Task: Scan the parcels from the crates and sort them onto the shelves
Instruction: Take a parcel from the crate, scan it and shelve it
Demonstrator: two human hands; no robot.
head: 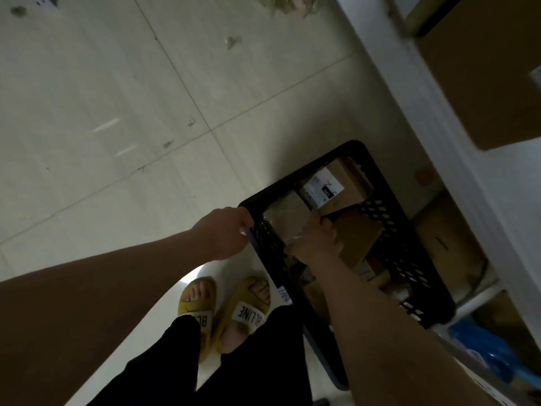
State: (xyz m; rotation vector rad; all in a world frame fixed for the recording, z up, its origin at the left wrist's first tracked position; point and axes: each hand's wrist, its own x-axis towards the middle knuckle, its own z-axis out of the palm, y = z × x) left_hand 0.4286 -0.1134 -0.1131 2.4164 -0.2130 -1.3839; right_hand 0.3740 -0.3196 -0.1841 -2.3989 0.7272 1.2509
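**Head view: a hand is reaching into the crate for the next parcel**

The parcels are lying in the black perforated crate (405,247), which is sitting on the tiled floor (117,112) just beside the white shelf unit (439,127). The right hand (317,238) is reaching down inside, resting on a plastic-wrapped parcel (285,212) next to a labelled cardboard box (336,183) and a plain brown box (360,235). Blur is hiding its fingers, so I cannot tell whether it is gripping. The left hand (228,232) is curling its fingers over the crate's near rim, probably steadying it during the pick. Cartons (483,83) are already occupying the shelves. The crate's walls and the tightly packed boxes are crowding the reach, and the yellow slippers (248,306) are standing close by.
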